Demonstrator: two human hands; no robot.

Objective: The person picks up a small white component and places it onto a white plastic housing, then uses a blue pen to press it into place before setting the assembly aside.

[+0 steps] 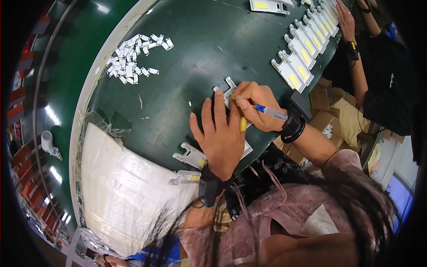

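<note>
My left hand (222,144) lies flat with its fingers spread, pressing on a white plastic panel (229,84) on the green table. A yellow cover (243,124) sits on its thumb. Most of that panel is hidden beneath both hands. Pinched in my right hand (260,104) is a pen (271,111) with a clear barrel and a blue part, its point down by the panel near the left index finger. Another white panel with a yellow patch (191,155) rests beside my left wrist, and a further panel (184,177) lies just below it.
A heap of small white plastic parts (129,58) is at the far left. White panels with yellow patches (304,55) form a row along the right edge, near another person's hand (346,20). A plastic-wrapped white pad (120,173) covers the near left. Cardboard boxes (327,118) stand right.
</note>
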